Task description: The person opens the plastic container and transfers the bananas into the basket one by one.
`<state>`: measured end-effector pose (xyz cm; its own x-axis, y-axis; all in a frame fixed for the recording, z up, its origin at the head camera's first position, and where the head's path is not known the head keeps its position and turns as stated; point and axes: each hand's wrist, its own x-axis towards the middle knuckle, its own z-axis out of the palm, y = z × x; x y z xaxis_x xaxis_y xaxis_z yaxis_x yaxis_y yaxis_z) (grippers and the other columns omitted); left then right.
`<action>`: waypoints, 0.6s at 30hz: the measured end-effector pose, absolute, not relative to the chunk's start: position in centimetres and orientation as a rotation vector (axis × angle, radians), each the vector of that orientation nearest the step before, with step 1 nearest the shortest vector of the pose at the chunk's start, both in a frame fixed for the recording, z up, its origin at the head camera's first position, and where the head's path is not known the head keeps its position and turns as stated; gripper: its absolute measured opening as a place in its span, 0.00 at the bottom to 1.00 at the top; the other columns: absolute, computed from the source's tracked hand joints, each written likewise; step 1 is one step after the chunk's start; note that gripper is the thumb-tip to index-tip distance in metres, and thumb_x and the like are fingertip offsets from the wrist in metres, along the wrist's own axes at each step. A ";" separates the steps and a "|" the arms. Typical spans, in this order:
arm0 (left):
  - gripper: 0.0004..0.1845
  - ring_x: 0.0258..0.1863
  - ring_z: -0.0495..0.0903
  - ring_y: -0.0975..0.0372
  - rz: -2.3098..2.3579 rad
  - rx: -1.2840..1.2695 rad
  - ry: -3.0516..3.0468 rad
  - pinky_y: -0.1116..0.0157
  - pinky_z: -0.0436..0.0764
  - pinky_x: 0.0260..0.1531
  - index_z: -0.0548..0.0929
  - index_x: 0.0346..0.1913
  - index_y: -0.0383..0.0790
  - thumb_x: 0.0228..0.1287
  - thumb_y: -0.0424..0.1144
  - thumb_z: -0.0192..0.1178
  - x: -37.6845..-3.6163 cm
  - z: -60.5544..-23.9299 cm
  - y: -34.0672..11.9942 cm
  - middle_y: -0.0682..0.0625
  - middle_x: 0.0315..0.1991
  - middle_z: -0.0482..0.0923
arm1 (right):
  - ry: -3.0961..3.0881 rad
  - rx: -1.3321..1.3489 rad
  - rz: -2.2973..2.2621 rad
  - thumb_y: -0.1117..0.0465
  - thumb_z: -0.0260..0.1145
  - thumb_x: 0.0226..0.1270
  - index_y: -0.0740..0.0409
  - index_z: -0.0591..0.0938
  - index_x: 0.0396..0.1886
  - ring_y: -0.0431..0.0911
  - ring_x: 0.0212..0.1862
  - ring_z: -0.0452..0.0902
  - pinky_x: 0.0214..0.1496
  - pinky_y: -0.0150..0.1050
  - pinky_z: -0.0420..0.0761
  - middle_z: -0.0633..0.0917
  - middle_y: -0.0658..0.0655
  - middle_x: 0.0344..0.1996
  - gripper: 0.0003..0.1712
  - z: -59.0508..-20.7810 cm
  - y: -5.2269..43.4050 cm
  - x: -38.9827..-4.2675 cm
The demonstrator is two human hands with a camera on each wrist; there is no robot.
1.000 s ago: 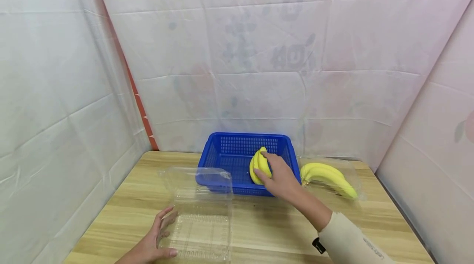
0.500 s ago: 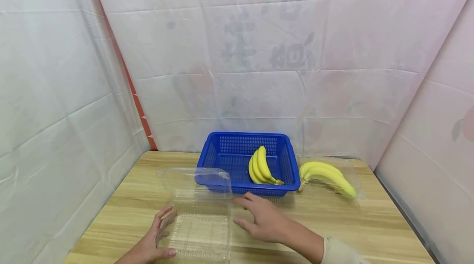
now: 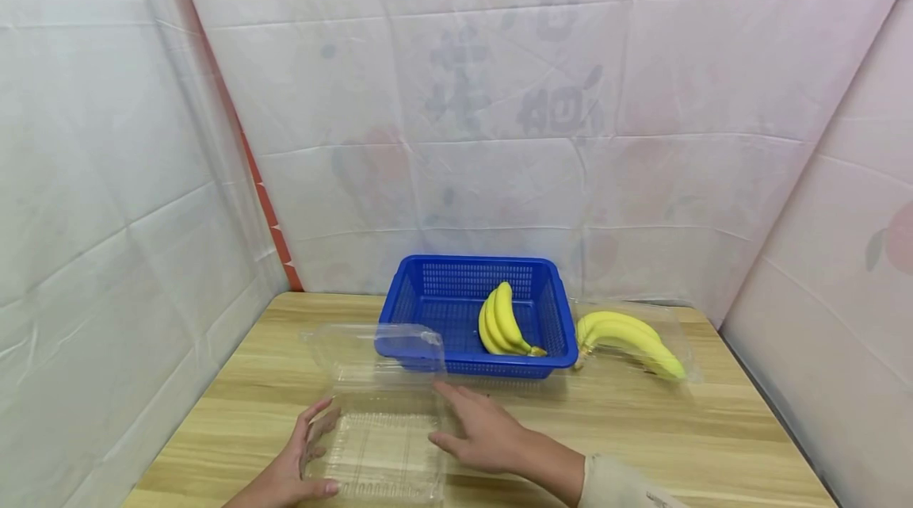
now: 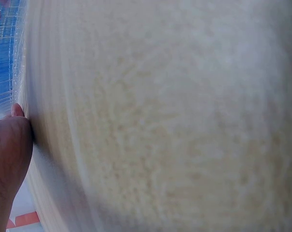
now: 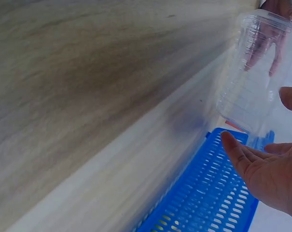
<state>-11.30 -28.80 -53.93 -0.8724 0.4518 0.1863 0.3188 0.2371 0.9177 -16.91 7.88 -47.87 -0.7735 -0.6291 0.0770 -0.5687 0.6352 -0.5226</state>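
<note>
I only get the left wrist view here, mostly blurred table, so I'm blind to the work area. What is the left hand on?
Observer: The left hand holds the near left edge of an open clear plastic clamshell box on the wooden table.
Operator: And the right hand?
Observer: The right hand is open at the box's right side, fingers spread.
Operator: I see some blue at my top left. What is it?
Observer: A blue basket behind the box, with a banana bunch lying inside.
Operator: Any other fruit?
Observer: A second banana bunch lies right of the basket, on clear plastic.
</note>
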 end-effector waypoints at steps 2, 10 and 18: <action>0.57 0.73 0.58 0.87 1.722 0.754 2.382 0.69 0.77 0.59 0.37 0.82 0.28 0.66 0.30 0.71 -11.3 -54.0 -28.8 0.67 0.81 0.56 | 2.731 -0.995 -0.824 0.39 0.67 0.76 0.53 0.60 0.86 0.59 0.78 0.73 0.76 0.60 0.76 0.73 0.59 0.80 0.48 -48.2 7.6 -17.1; 0.57 0.73 0.58 0.87 1.737 0.745 2.384 0.69 0.77 0.59 0.37 0.83 0.29 0.66 0.32 0.71 -11.2 -54.0 -28.8 0.73 0.79 0.54 | 2.651 -0.943 -0.925 0.38 0.69 0.73 0.53 0.52 0.89 0.61 0.83 0.64 0.81 0.62 0.70 0.64 0.62 0.85 0.56 -48.8 7.1 -17.5; 0.58 0.73 0.59 0.87 1.717 0.697 2.397 0.69 0.77 0.59 0.38 0.84 0.33 0.66 0.32 0.71 -11.3 -54.2 -29.0 0.59 0.81 0.54 | 2.573 -0.936 -0.990 0.40 0.72 0.72 0.52 0.48 0.89 0.60 0.85 0.59 0.83 0.62 0.65 0.58 0.60 0.87 0.59 -49.0 7.1 -18.0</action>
